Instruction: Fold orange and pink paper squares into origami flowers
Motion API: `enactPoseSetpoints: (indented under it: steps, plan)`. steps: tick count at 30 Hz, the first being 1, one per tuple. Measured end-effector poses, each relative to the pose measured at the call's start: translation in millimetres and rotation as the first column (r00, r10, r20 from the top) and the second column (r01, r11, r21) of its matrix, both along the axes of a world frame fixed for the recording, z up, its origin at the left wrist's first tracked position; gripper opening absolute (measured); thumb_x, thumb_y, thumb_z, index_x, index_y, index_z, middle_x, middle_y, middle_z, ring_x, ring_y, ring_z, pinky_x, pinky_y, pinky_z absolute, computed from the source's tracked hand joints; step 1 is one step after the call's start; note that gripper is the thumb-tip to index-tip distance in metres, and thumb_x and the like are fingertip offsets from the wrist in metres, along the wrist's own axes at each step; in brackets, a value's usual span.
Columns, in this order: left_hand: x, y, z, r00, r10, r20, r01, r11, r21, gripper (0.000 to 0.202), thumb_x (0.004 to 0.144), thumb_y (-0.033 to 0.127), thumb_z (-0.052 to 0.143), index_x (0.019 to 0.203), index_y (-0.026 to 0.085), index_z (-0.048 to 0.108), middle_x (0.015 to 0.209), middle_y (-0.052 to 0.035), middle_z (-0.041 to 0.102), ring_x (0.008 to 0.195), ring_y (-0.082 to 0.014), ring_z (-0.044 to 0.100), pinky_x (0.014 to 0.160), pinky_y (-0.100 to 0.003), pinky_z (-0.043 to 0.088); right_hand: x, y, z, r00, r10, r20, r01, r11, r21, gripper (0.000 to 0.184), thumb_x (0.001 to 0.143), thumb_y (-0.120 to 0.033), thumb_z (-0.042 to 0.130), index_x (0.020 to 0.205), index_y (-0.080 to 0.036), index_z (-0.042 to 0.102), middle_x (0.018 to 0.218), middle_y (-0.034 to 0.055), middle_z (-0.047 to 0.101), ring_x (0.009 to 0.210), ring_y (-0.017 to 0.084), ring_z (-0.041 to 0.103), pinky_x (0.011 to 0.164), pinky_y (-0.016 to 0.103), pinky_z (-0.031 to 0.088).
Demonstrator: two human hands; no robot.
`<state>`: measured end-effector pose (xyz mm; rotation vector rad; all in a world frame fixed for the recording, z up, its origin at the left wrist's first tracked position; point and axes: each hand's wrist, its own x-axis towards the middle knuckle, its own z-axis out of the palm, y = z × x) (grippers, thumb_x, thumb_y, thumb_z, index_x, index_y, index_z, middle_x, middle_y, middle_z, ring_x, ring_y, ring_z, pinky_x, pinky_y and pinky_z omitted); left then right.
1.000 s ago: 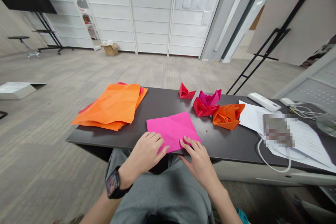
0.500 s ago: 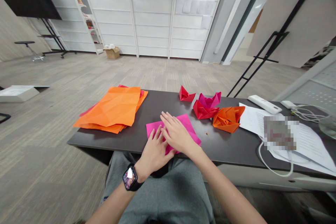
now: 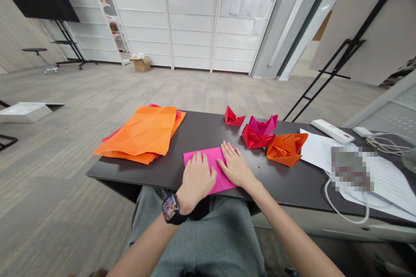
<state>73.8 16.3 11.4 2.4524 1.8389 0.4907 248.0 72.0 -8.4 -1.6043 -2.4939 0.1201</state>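
Note:
A folded sheet of magenta paper point(image 3: 212, 156) lies flat near the front edge of the dark table. My left hand point(image 3: 198, 175), with a watch on its wrist, rests on the paper's left part, fingers stretched forward. Over the right edge of the sheet, my right hand point(image 3: 235, 165) lies flat with its fingers extended and the thumb apart. Both hands press on the paper and neither grips it. Parts of the sheet are hidden under them.
Orange and red sheets are stacked point(image 3: 143, 134) at the left of the table point(image 3: 198, 130). Folded paper shapes stand behind and to the right: a small red one point(image 3: 233, 117), a red and magenta one point(image 3: 258, 134), an orange one point(image 3: 286, 149). Printed papers point(image 3: 312, 147) and cables lie further right.
My hands, crossed close together before, have moved apart; the right one slid to the paper's right edge. The sheet's right part now looks folded in, making it narrower. The view shifted slightly.

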Motion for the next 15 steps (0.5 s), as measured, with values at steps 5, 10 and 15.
enactPoseSetpoints:
  steps: [5, 10, 15]
  plan:
    - [-7.7, 9.6, -14.1, 0.998, 0.054, -0.016, -0.052, 0.994, 0.099, 0.058, 0.093, 0.035, 0.046, 0.143, 0.006, 0.045, 0.152, -0.0188, 0.042, 0.143, -0.0317, 0.037, 0.115, -0.05, 0.031, -1.6, -2.2, 1.5, 1.0, -0.004, 0.009, 0.004, 1.0, 0.001, 0.068, 0.101, -0.049, 0.027, 0.153, -0.005, 0.026, 0.161, 0.0146, 0.023, 0.15, 0.026, 0.019, 0.121, 0.048, 0.016]
    - [-36.2, 0.7, -20.8, 0.991, 0.128, -0.047, -0.122, 0.987, 0.103, 0.062, 0.093, 0.038, 0.046, 0.145, 0.004, 0.043, 0.152, -0.0202, 0.041, 0.142, -0.0305, 0.038, 0.115, -0.046, 0.033, 6.9, 0.3, -2.7, 1.0, -0.01, 0.02, 0.01, 1.0, 0.018, 0.068, 0.101, -0.052, 0.028, 0.154, -0.009, 0.027, 0.16, 0.0136, 0.025, 0.149, 0.026, 0.021, 0.12, 0.053, 0.016]
    - [-35.8, -0.5, -19.0, 0.991, 0.131, -0.024, -0.127, 0.984, 0.126, 0.063, 0.092, 0.038, 0.048, 0.145, 0.004, 0.043, 0.151, -0.0204, 0.044, 0.142, -0.0317, 0.039, 0.115, -0.047, 0.034, 32.4, -7.5, 6.6, 0.999, -0.006, 0.051, -0.001, 0.991, 0.132, 0.059, 0.101, -0.043, 0.032, 0.152, -0.014, 0.034, 0.155, 0.0141, 0.038, 0.145, 0.032, 0.03, 0.117, 0.062, 0.015]
